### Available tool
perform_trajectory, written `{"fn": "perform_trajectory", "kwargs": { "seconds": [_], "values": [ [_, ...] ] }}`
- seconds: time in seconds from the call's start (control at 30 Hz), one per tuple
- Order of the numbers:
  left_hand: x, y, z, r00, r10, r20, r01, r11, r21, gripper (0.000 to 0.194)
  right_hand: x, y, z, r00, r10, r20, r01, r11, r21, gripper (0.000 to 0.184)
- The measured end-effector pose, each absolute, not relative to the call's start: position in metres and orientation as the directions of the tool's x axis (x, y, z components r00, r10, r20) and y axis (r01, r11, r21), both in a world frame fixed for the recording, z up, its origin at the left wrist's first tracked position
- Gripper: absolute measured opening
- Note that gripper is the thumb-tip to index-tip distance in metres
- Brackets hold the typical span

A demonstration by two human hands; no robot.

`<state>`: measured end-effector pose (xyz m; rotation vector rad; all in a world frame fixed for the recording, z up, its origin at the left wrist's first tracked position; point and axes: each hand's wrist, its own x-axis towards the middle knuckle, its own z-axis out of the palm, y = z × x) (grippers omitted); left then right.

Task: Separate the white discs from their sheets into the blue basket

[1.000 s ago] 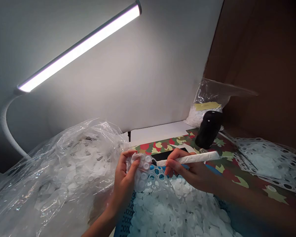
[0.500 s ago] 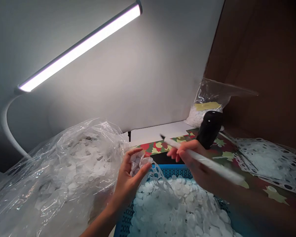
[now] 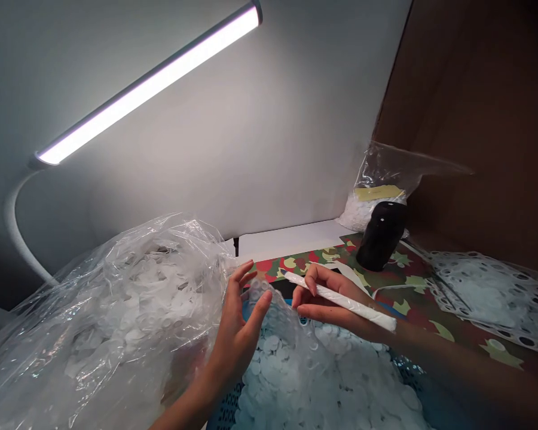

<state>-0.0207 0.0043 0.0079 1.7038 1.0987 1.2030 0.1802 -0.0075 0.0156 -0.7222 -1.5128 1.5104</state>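
My left hand (image 3: 240, 325) is curled around a translucent perforated plastic sheet (image 3: 278, 307), with thumb and fingers on either side of it. The sheet is crumpled and hangs over a heap of white translucent discs (image 3: 296, 382) in a blue plastic basket (image 3: 226, 406). In my right hand (image 3: 325, 292) is a white-wrapped pen-like tool (image 3: 354, 307) with a dark tip, lying slanted and pointing up-left. The fingertips of my right hand are at the sheet's right edge; whether they pinch it I cannot tell.
A large clear plastic bag (image 3: 116, 322) of white scraps fills the left. To the right lies a pile of perforated sheets (image 3: 497, 298) on a camouflage-patterned surface (image 3: 443, 328). A black cylindrical container (image 3: 382, 236) stands before a bag of white pieces (image 3: 356, 212). Above is a lit lamp (image 3: 152, 89).
My right hand has moved left and down to the sheet, with the pen-like tool still in it. The sheet now spreads out more between my hands, and my left fingers have loosened slightly.
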Motion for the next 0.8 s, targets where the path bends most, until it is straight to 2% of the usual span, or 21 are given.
{"fn": "perform_trajectory", "kwargs": {
  "seconds": [0.07,0.13,0.27,0.33,0.4,0.5,0.57,0.63,0.8],
  "values": [
    [-0.0213,0.0033,0.0070,0.161,0.904,0.396,0.217,-0.424,0.879,0.039,0.1800,-0.0078,0.0152,-0.451,0.874,0.181,-0.178,0.111,-0.978,0.027],
    [-0.0221,0.0010,0.0087,0.230,0.863,0.450,0.247,-0.499,0.831,0.027,0.1798,-0.0090,0.0150,-0.455,0.870,0.191,-0.184,0.118,-0.976,0.025],
    [-0.0217,-0.0039,0.0130,0.510,0.773,0.377,0.304,-0.572,0.762,0.014,0.1796,-0.0115,0.0161,-0.461,0.856,0.234,-0.238,0.135,-0.962,0.025],
    [-0.0210,-0.0051,0.0120,0.551,0.758,0.349,0.305,-0.572,0.762,0.009,0.1793,-0.0119,0.0167,-0.463,0.852,0.244,-0.254,0.137,-0.957,0.026],
    [-0.0207,-0.0054,0.0096,0.527,0.785,0.327,0.252,-0.511,0.822,0.003,0.1791,-0.0116,0.0171,-0.466,0.852,0.240,-0.251,0.133,-0.959,0.027],
    [-0.0210,-0.0049,0.0082,0.548,0.801,0.241,0.132,-0.367,0.921,0.006,0.1789,-0.0112,0.0170,-0.455,0.855,0.247,-0.242,0.148,-0.959,0.028],
    [-0.0212,-0.0047,0.0105,0.630,0.752,0.193,0.109,-0.332,0.937,0.006,0.1787,-0.0112,0.0166,-0.460,0.852,0.249,-0.240,0.151,-0.959,0.029],
    [-0.0214,-0.0049,0.0141,0.686,0.707,0.173,0.108,-0.334,0.936,0.017,0.1783,-0.0110,0.0160,-0.457,0.854,0.250,-0.229,0.158,-0.960,0.027],
    [-0.0209,-0.0052,0.0162,0.670,0.727,0.150,0.087,-0.278,0.957,0.030,0.1778,-0.0080,0.0153,-0.222,0.912,0.345,-0.134,0.322,-0.937,0.020]
  ]
}}
